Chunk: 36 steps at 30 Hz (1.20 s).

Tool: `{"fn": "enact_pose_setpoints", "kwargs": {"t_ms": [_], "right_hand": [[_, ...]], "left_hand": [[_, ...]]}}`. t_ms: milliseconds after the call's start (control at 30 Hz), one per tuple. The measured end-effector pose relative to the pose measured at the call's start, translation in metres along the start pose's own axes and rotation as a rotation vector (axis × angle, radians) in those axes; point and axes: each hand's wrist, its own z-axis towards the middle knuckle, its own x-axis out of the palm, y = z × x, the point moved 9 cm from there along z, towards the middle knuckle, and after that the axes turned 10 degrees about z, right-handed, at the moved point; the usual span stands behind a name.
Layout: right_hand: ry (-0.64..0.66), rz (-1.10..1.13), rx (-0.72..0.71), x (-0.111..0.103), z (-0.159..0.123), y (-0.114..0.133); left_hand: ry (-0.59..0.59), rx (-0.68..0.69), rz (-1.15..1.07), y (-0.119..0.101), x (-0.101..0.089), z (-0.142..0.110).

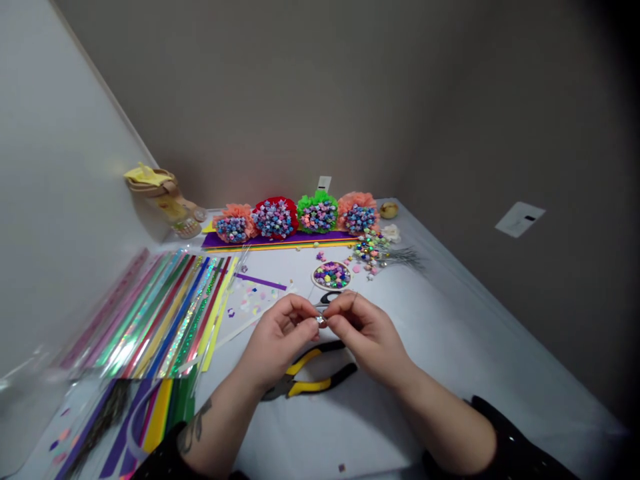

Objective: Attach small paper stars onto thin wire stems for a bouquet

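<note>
Between my left hand [280, 333] and my right hand [365, 330], the fingertips of both pinch a tiny shiny silver paper piece [320, 321]. Its exact shape is hidden by my fingers. Just below my hands, yellow-and-black handled pliers [306, 375] lie on the white tabletop [440, 347], not touched by either hand. Black-handled scissors [327, 298] lie just beyond my fingers, partly hidden by them. Past the scissors sits a round hoop [331, 275] filled with small multicoloured paper stars.
Long strips of coloured and holographic paper [170, 313] fan across the left side. Four tissue pom-poms with paper stars [295, 218] stand on purple card at the back. Loose stars and wire stems [385, 255] lie at the right, and a sandal [165, 197] stands at the far left.
</note>
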Motion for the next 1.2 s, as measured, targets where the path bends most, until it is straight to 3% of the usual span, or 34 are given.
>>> {"fn": "enact_pose_setpoints", "kwargs": {"t_ms": [167,333,600,867,1100,1200], "right_hand": [[-0.005,-0.060,-0.071,-0.001,0.000,0.005],[0.019,-0.162,-0.223,0.002,-0.002,0.018],[0.060,-0.273,-0.355,0.009,-0.004,0.027],[0.103,-0.296,-0.374,0.014,-0.005,0.026],[0.141,-0.267,-0.347,0.016,-0.004,0.022],[0.123,-0.270,-0.370,0.014,-0.003,0.024]], "left_hand": [[0.026,0.037,0.039,-0.002,0.002,0.001],[-0.052,0.109,0.140,-0.007,-0.005,0.001],[-0.096,0.411,0.660,-0.028,-0.001,-0.007],[-0.121,0.699,0.853,-0.043,0.012,-0.023],[-0.103,0.739,0.858,-0.041,0.015,-0.026],[-0.112,0.640,0.793,-0.038,0.010,-0.021]]}}
